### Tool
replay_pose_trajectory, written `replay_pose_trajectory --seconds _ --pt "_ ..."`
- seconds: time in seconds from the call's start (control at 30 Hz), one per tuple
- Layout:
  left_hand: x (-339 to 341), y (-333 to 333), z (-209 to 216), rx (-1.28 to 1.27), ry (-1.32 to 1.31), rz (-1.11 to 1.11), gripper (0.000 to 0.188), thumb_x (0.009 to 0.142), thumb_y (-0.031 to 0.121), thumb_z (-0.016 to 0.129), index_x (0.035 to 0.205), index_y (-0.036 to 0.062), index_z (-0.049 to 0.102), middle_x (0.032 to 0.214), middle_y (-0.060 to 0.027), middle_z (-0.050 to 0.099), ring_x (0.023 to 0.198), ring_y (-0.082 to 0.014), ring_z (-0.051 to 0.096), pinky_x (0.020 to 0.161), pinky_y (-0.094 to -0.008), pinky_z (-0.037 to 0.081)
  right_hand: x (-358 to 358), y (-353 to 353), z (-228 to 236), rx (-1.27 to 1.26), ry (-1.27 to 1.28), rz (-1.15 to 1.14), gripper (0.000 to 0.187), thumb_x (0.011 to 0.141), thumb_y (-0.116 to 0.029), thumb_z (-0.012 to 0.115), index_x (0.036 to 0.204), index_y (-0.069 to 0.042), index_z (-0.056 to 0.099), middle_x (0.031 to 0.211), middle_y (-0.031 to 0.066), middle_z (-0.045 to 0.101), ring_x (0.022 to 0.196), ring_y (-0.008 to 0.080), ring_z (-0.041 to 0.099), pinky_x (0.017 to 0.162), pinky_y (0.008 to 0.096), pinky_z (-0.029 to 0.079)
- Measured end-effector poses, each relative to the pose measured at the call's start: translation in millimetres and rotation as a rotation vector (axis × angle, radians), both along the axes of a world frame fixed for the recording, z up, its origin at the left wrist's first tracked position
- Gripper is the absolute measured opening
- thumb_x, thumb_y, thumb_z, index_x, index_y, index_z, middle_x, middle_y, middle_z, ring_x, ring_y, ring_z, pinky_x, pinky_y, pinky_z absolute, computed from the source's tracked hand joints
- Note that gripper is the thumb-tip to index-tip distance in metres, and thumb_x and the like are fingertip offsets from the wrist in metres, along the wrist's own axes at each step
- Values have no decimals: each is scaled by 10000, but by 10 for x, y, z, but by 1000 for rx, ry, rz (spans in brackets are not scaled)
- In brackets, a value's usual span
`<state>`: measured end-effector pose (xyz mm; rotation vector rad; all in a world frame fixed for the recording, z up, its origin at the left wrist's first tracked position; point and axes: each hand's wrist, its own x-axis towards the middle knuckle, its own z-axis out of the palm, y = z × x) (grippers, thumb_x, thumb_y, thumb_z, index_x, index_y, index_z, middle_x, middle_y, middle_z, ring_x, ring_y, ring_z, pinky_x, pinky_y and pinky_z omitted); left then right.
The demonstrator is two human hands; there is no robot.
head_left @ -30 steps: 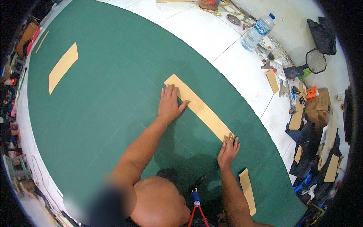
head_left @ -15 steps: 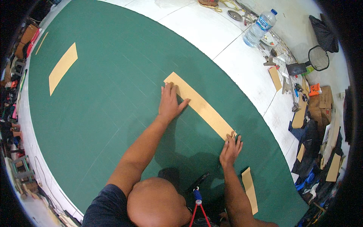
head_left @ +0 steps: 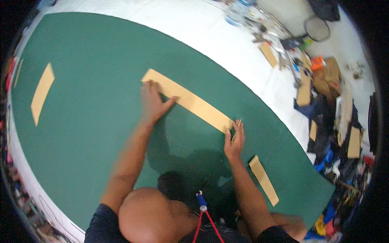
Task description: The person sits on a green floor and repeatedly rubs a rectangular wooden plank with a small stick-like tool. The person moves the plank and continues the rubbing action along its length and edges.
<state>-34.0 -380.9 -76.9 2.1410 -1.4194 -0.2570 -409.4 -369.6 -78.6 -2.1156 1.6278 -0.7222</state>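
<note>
A long tan cardboard strip (head_left: 190,102) lies slantwise on a large green cloth (head_left: 101,73). My left hand (head_left: 154,101) rests at its far left end, thumb and fingers spread, fingertips touching the strip's near edge. At the strip's other end is my right hand (head_left: 235,142), its fingers closed around a thin pale stick (head_left: 240,121) whose kind is too small to make out. Its fingertips meet the strip's end. A shorter tan cardboard piece (head_left: 264,180) lies on the cloth beside my right forearm.
Another cardboard piece (head_left: 43,93) lies at the cloth's left. White tiled floor (head_left: 194,26) borders the cloth. Along the right wall are a water bottle (head_left: 238,13), a racket-shaped mesh object (head_left: 317,29), an orange packet (head_left: 318,63), dark fabric and more cardboard pieces.
The whole view has shifted, carrying the cloth, strip and hands leftward and up in the picture. Both hands stay at the two ends of the strip; the thin stick remains in my right hand.
</note>
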Motion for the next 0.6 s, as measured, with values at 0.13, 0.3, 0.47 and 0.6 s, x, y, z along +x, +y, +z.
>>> replay_pose_trajectory --seconds 0.13,0.3,0.47,0.6 --pt "112 90 -46 -23 -156 -19 1073 740 657 817 1389 -122 464 1510 -313 376 1433 -480 350 1213 -587 263 -17 -115 174 53 23 -182 491 976 -309 658 1373 -33 576 1518 190 532 1454 444 400 1202 564 236" --pt "51 41 12 -11 -153 -45 1049 748 638 822 1385 -112 458 1463 -300 405 1422 -487 354 1221 -598 248 22 -120 80 -4 162 -189 563 929 -385 721 1360 -49 586 1508 159 553 1447 427 408 1186 571 248" --pt "87 89 -5 -24 -182 -39 1036 750 628 826 1379 -108 458 1466 -289 401 1422 -486 351 1220 -600 247 77 -76 64 -23 128 -195 575 900 -372 770 1344 -60 578 1500 137 566 1453 403 405 1188 540 241" --pt "86 83 13 -23 -150 -41 1030 751 617 831 1379 -108 457 1482 -288 386 1432 -487 340 1223 -602 240 62 -91 94 3 117 -189 579 895 -385 772 1337 -64 580 1495 131 572 1454 399 401 1191 538 236"
